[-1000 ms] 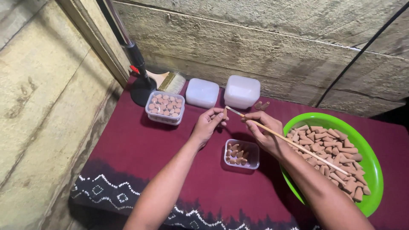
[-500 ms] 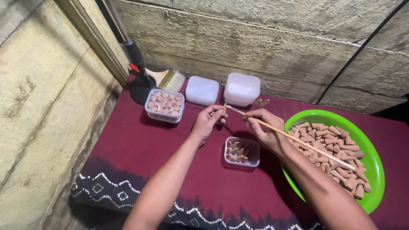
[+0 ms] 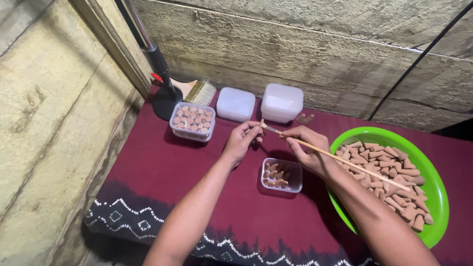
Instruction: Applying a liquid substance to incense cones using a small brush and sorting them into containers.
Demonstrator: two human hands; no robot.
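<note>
Rough concrete walls close in the far and left sides of a low table covered with a maroon cloth [image 3: 162,172] whose near edge carries a white-patterned black border. At the middle of the cloth, the left hand [image 3: 241,142] pinches a small brown cone [image 3: 261,124] between thumb and fingertips, fingers curled tightly on it. The right hand [image 3: 308,150] is closed around a thin wooden stick [image 3: 345,160], whose far tip meets the cone while its long end slants right over the green bowl [image 3: 436,197].

That bowl sits at the right, heaped with loose brown cones [image 3: 389,172], and its near rim comes close to the cloth's border. Just near of the hands stands a small clear tub [image 3: 282,175], partly filled with upright cones. Far left of the hands is a fuller clear tub [image 3: 192,121], packed with cones. Beside it along the far wall lie a white lid [image 3: 236,104] and a stack of white containers [image 3: 281,102], with two stray cones [image 3: 304,118] just right of the stack. A paintbrush [image 3: 194,90] lies in the far left corner behind a black round-based stand [image 3: 165,96], whose pole rises up the wall.

Open cloth stretches left of the left forearm and between the two tubs; the right forearm crosses the bowl's near-left rim.
</note>
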